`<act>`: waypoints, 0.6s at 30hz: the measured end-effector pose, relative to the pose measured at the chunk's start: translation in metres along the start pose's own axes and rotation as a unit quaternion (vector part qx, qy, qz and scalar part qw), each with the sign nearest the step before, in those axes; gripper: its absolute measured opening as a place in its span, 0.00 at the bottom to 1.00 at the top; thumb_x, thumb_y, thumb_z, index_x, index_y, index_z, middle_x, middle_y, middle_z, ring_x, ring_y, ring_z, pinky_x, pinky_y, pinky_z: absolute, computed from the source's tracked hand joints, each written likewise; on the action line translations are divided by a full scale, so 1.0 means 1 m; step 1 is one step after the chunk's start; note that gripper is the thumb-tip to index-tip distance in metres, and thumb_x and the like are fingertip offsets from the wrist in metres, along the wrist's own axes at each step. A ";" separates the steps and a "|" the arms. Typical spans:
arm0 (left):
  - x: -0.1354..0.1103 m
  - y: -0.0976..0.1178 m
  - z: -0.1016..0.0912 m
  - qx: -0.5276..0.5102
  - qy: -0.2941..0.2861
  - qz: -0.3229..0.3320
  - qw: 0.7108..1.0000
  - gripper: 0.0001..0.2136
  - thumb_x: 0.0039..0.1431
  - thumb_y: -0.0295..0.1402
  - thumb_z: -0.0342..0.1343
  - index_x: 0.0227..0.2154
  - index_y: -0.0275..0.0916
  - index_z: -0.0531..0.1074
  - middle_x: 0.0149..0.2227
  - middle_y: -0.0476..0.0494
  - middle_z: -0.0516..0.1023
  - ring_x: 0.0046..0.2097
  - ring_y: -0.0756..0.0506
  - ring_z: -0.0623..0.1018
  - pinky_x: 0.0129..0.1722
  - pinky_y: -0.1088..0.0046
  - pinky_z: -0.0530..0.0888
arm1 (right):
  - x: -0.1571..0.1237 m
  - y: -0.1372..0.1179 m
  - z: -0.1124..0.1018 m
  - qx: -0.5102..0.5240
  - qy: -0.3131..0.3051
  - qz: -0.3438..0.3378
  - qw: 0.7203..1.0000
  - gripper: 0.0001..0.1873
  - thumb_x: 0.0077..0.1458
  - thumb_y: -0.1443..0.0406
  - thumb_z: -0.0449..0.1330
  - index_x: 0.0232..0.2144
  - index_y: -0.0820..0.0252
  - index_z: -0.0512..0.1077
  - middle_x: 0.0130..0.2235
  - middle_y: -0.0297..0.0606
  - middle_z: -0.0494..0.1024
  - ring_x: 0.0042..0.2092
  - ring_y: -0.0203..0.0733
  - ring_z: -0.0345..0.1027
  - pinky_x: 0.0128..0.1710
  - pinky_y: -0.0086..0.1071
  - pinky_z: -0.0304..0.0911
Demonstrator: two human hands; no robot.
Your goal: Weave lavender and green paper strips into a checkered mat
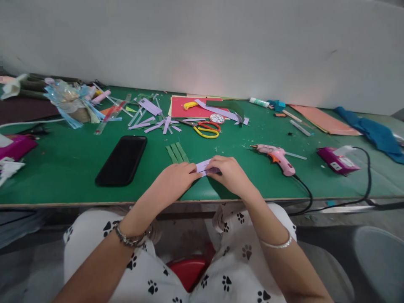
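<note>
Both hands rest on the green table (72,164) near its front edge. My left hand (175,179) and my right hand (230,172) meet over a small lilac paper strip (203,165), each with fingers pressed closed on one end of it. Only the middle of the strip shows between the fingers. Three green paper strips (176,152) lie just behind my left hand. A pink glue gun (277,158) lies to the right of my right hand, its black cord running off the table edge.
A black phone (122,160) lies face down at left. Yellow and red scissors (206,129), loose lilac strips (151,118), a red sheet (189,107), a foil-wrapped bundle (71,101), a magenta box (337,160), orange paper (325,120) and blue cloth (375,132) lie further back.
</note>
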State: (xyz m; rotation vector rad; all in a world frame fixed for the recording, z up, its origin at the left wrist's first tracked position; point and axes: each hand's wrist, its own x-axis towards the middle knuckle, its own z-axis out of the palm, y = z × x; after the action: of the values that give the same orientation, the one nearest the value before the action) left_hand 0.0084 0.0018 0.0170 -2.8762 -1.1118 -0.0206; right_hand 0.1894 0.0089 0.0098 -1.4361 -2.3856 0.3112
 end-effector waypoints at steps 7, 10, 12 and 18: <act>-0.001 0.000 -0.002 -0.010 -0.011 -0.006 1.000 0.14 0.60 0.24 0.49 0.47 0.41 0.69 0.40 0.44 0.74 0.39 0.45 0.73 0.33 0.71 0.69 | 0.001 -0.008 0.004 -0.015 0.026 0.084 0.996 0.04 0.51 0.71 0.57 0.25 0.60 0.70 0.32 0.33 0.72 0.35 0.36 0.65 0.44 0.37 0.46; -0.001 0.001 -0.003 -0.006 -0.011 -0.006 1.000 0.14 0.60 0.24 0.49 0.47 0.41 0.70 0.40 0.43 0.74 0.38 0.46 0.73 0.32 0.72 0.69 | 0.002 -0.008 0.007 0.012 0.035 0.107 0.994 0.06 0.51 0.70 0.56 0.25 0.59 0.70 0.32 0.31 0.72 0.36 0.36 0.65 0.48 0.40 0.42; 0.000 0.001 -0.003 -0.003 -0.013 -0.005 1.000 0.14 0.60 0.24 0.49 0.47 0.40 0.70 0.39 0.43 0.74 0.38 0.46 0.73 0.32 0.71 0.68 | 0.003 -0.008 0.008 0.029 0.041 0.127 0.991 0.06 0.51 0.70 0.55 0.24 0.59 0.69 0.32 0.31 0.73 0.37 0.36 0.65 0.48 0.41 0.42; 0.000 0.002 -0.001 -0.008 0.000 -0.008 1.000 0.12 0.59 0.24 0.49 0.44 0.38 0.72 0.37 0.43 0.74 0.37 0.45 0.74 0.32 0.70 0.69 | 0.004 -0.001 0.008 0.017 0.098 0.181 0.978 0.08 0.51 0.69 0.53 0.22 0.59 0.69 0.31 0.34 0.75 0.36 0.39 0.66 0.48 0.42 0.45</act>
State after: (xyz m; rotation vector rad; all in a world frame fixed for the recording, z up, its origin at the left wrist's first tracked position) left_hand 0.0099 0.0006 0.0177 -2.8822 -1.1388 -0.0309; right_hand 0.1840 0.0117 0.0036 -1.7931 -1.9499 0.2796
